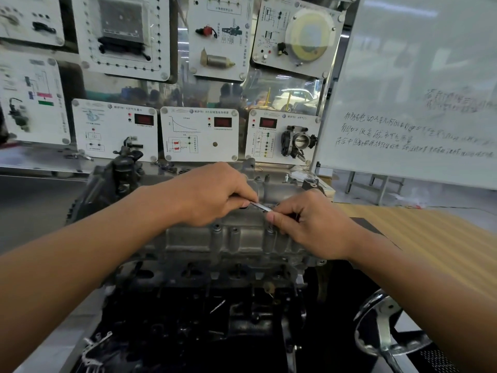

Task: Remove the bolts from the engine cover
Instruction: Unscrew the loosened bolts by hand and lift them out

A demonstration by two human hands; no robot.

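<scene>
My left hand (215, 195) and right hand (312, 224), fingers curled, each pinch an end of a thin metal tool (259, 206) over the grey engine cover (242, 242); bolts (217, 227) line its near edge.

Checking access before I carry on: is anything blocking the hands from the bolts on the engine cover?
Nothing visible does. The left hand and right hand are over the engine cover, holding a thin metal tool between them. The front bolts stand uncovered just below them.
</scene>
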